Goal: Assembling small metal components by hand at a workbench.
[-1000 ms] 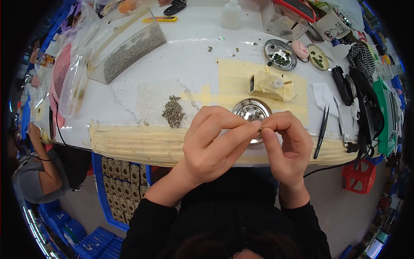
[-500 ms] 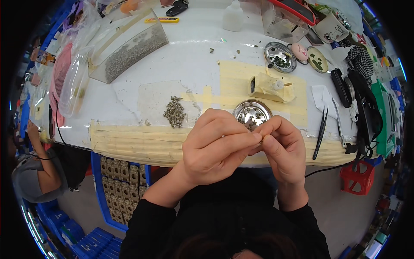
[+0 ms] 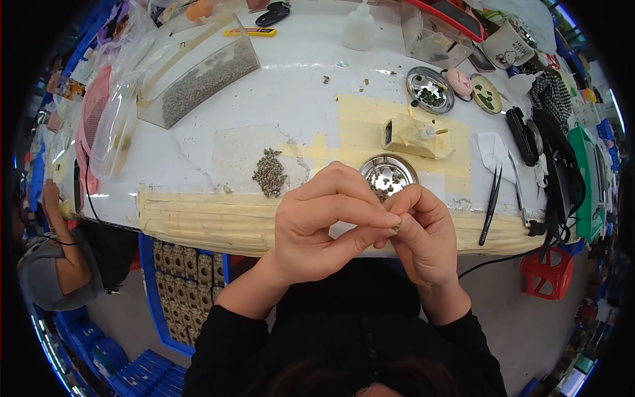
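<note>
My left hand (image 3: 317, 228) and my right hand (image 3: 428, 239) meet just in front of the padded table edge, fingertips pinched together. Between them shows a small grey-brown piece (image 3: 397, 228), mostly covered by the fingers; its exact kind is too small to make out. Just beyond my right fingers lies a round metal dish (image 3: 411, 173) with several similar small pieces in it, partly hidden by my hands. A loose pile of small grey-brown pieces (image 3: 270, 173) rests on a clear sheet to the left of the dish.
Behind the dish stands a tape-wrapped block (image 3: 413, 137) with a small stick. Black tweezers (image 3: 491, 205) lie on the right. A clear bin of grey pieces (image 3: 208, 83) is at the back left, a squeeze bottle (image 3: 358, 30) at the back. A blue crate (image 3: 155, 294) sits below the table.
My hands have shifted slightly, and the fingers have turned so that the small piece shows more between the fingertips. My left thumb and fingers have spread into a wider loop.
</note>
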Tool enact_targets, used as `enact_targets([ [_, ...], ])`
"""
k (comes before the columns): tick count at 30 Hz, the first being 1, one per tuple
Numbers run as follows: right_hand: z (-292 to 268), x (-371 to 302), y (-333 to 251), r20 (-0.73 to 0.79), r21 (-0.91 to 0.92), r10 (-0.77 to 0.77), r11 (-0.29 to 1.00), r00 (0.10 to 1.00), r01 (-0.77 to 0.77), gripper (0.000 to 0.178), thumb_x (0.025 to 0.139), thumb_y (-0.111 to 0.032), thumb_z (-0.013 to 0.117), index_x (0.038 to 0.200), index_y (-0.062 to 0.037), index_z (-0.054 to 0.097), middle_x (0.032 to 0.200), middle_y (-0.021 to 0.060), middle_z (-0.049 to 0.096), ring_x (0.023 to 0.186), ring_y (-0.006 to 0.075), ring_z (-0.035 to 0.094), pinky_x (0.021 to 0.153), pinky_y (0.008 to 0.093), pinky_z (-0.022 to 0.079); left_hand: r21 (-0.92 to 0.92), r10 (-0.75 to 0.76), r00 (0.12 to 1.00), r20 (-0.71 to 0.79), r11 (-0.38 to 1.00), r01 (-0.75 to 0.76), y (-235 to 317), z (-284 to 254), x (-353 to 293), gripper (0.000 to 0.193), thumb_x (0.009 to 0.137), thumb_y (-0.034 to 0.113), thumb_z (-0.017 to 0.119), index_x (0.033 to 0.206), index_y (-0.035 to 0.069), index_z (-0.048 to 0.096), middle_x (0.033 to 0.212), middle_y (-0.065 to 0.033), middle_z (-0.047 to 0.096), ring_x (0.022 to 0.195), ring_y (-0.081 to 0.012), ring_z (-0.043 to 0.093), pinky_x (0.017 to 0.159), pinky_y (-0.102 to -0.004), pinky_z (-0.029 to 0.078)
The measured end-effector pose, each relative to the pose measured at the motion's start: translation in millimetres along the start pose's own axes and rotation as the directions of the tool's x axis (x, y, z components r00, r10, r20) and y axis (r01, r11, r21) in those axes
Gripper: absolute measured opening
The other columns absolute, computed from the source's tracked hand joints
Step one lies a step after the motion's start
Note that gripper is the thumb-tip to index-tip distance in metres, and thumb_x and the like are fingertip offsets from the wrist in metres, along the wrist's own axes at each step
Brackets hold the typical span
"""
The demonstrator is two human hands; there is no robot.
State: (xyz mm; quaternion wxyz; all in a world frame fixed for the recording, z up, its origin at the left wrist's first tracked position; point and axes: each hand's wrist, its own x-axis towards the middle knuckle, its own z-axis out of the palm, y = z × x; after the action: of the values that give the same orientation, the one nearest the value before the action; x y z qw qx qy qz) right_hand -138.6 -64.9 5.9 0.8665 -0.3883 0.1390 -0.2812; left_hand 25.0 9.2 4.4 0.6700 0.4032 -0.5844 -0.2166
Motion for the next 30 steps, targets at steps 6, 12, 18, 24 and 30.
enact_targets([
  [6,6,1,-5,-0.053,-0.084,-0.035,0.996,0.998,0.030,0.011,0.096,-0.005,0.062,0.103,0.0024,0.060,0.096,0.0104,0.068,0.088,0.0164,0.068,0.080,0.0295,0.058,0.200,0.072,0.996,-0.055,0.978,-0.060,1,2,1,0.019,0.074,-0.002,0.079,0.091,0.004,0.072,0.086,-0.0035,0.063,0.076,-0.0165,0.056,0.069,-0.0299,0.042],
  [12,2,2,-10,-0.066,-0.158,-0.059,0.986,0.996,0.048,0.011,0.094,-0.001,0.063,0.104,0.0029,0.059,0.098,0.0103,0.068,0.091,0.0165,0.069,0.083,0.0307,0.058,0.518,0.280,0.959,-0.043,0.827,-0.218,0,11,2,0.031,0.064,-0.004,0.080,0.093,0.002,0.071,0.086,-0.0051,0.064,0.076,-0.0221,0.059,0.065,-0.0312,0.047],
  [18,2,1,-10,-0.087,-0.330,-0.199,0.930,0.976,0.161,0.013,0.091,0.003,0.065,0.103,0.0039,0.060,0.099,0.0109,0.068,0.092,0.0154,0.068,0.084,0.0299,0.058,0.618,0.347,0.938,-0.005,0.738,-0.270,-4,15,1,0.034,0.062,-0.005,0.079,0.094,-0.002,0.070,0.086,-0.0063,0.062,0.076,-0.0238,0.058,0.063,-0.0319,0.049],
  [24,2,0,-8,-0.006,-0.657,-0.397,0.693,0.918,0.296,0.013,0.092,0.004,0.064,0.104,0.0053,0.061,0.099,0.0113,0.069,0.092,0.0146,0.068,0.083,0.0281,0.056,0.690,0.364,0.931,0.027,0.667,-0.281,-7,18,1,0.037,0.060,-0.005,0.076,0.096,-0.004,0.070,0.086,-0.0080,0.061,0.076,-0.0247,0.058,0.063,-0.0326,0.049],
  [30,4,2,-14,-0.096,-0.468,-0.240,0.867,0.966,0.169,0.011,0.094,-0.002,0.063,0.103,0.0046,0.061,0.096,0.0094,0.069,0.089,0.0126,0.067,0.082,0.0263,0.056,0.631,0.320,0.947,-0.008,0.737,-0.243,-6,17,0,0.035,0.061,-0.005,0.076,0.095,-0.001,0.071,0.086,-0.0070,0.062,0.076,-0.0243,0.058,0.064,-0.0325,0.049],
])
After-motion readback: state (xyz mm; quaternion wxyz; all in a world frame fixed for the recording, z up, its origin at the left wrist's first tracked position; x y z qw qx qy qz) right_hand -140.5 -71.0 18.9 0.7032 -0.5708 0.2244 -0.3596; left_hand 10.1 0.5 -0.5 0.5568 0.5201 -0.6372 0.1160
